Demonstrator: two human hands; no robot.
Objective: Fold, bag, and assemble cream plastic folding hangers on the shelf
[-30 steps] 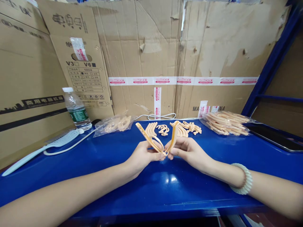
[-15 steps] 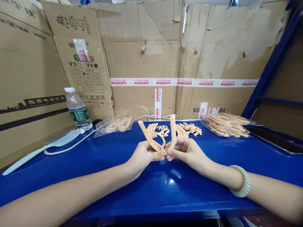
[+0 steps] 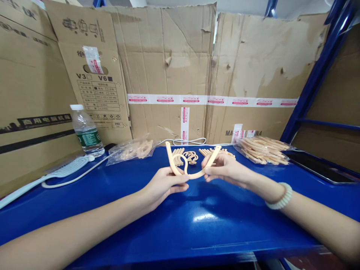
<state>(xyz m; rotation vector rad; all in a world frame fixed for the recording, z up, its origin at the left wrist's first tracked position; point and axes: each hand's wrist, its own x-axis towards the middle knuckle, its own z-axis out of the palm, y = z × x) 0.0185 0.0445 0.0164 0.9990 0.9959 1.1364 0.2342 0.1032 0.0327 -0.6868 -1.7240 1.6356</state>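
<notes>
My left hand [image 3: 164, 184] is closed in a pinch on a beige plastic hanger arm [image 3: 170, 155] and the foot of a curved hanger hook [image 3: 184, 160]. A second hanger arm [image 3: 211, 159], a slim curved piece with a hole near its tip, is pinched between the thumb and fingers of my right hand [image 3: 223, 168]. The two arms meet low near my left fingertips in a wide U shape. My fingers cover the joint, so I cannot tell whether the pieces are locked together. Behind them lie loose hanger arms [image 3: 177, 153] and loose hooks [image 3: 191, 157].
On the blue table [image 3: 202, 232] are a bag of beige hooks [image 3: 135, 149], a bag of hanger arms [image 3: 261, 150] and a dark phone [image 3: 320, 167]. A water bottle [image 3: 87, 131] and a pale hairbrush [image 3: 67, 168] stand and lie left. Cardboard [image 3: 168, 75] walls the back.
The right hanger arm has tilted outward to the right, and my right hand has moved up and away from my left. The hook now faces me more broadly. The whole view has shifted slightly.
</notes>
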